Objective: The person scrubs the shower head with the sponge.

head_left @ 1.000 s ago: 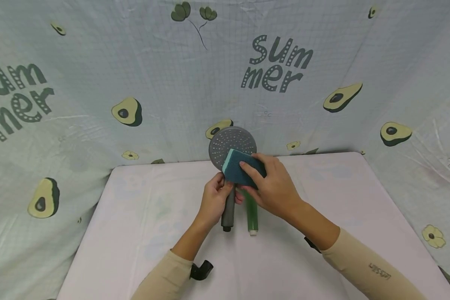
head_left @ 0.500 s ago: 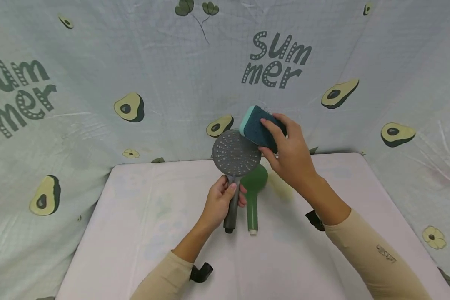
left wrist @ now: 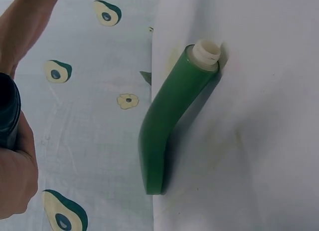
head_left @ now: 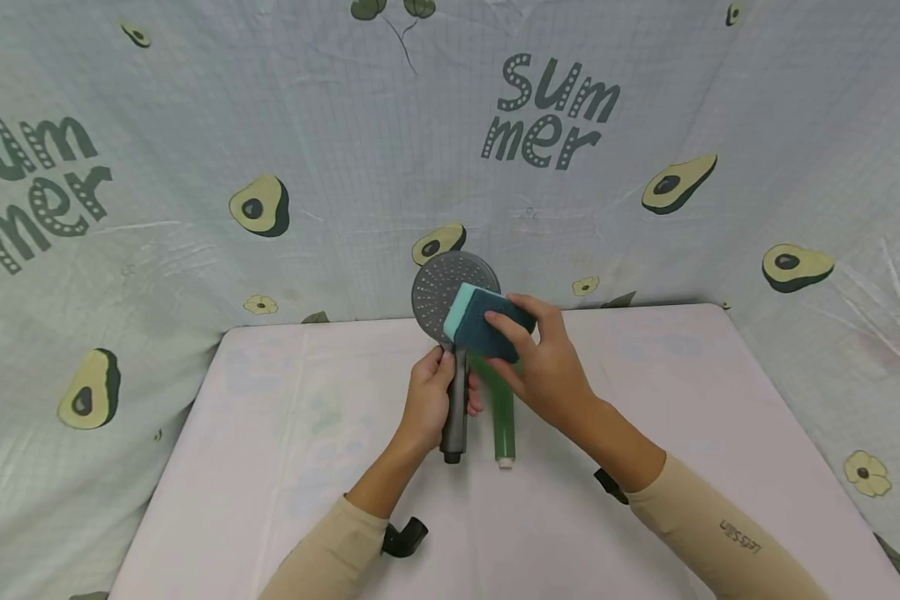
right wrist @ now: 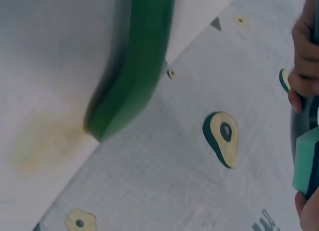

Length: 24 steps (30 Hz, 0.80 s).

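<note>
My left hand [head_left: 429,398] grips the handle of a grey shower head [head_left: 450,292], held up with its nozzle face toward me. In my right hand [head_left: 551,358] is a two-layer sponge [head_left: 487,323], dark blue on one side and light teal on the other. The sponge overlaps the lower right of the nozzle face in the head view. Behind both hands a green shower head [head_left: 504,425] lies on the table, its head mostly hidden by the sponge and right hand. The left wrist view shows its green handle [left wrist: 167,106] and white threaded end.
The white-pink table [head_left: 330,467] has its far edge against a curtain [head_left: 345,167] printed with avocados and lettering. Black wrist-camera parts [head_left: 405,537] sit at the left wrist, with another black piece [head_left: 610,485] under the right wrist.
The right hand first lifted the sponge up and right to the upper right of the grey shower head, then brought it back down-left over the face. The left hand and shower head shifted slightly.
</note>
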Available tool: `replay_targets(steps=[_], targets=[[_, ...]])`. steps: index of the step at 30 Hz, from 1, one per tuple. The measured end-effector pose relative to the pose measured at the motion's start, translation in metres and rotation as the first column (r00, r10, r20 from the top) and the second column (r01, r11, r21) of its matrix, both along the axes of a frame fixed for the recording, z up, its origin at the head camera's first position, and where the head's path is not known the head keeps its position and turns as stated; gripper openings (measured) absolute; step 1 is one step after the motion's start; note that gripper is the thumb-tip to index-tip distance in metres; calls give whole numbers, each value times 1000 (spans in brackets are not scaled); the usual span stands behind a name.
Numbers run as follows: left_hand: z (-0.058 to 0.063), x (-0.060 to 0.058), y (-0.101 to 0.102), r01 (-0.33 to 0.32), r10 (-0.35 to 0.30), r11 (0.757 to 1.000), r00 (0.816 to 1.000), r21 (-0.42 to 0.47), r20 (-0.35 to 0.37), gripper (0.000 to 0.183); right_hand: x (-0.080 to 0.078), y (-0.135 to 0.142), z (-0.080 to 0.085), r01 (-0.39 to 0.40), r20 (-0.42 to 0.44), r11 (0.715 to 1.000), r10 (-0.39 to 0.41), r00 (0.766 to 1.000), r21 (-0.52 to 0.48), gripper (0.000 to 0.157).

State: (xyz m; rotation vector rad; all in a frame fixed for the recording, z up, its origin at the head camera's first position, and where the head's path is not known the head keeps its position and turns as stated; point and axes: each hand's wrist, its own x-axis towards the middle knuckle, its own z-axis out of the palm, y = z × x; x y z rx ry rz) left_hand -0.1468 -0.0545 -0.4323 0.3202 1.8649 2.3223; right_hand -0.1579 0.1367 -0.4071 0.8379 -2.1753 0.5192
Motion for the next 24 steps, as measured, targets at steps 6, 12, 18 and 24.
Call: replay_targets(steps=[6, 12, 18, 24], targets=[[6, -2, -1, 17, -17, 999, 1000, 32, 0, 39, 4, -5, -16, -78, -39, 996, 79, 996, 34, 76], [5, -4, -1, 67, -68, 996, 997, 57, 24, 40, 1, -1, -14, -119, -82, 992, 123, 989, 43, 69], [9, -5, 1, 104, -107, 993, 993, 59, 51, 42, -9, 10, 3, -82, -113, 996, 78, 991, -36, 78], [6, -4, 1, 107, -107, 994, 994, -22, 14, 43, -22, 25, 29, -24, 91, 988, 38, 995, -149, 79]])
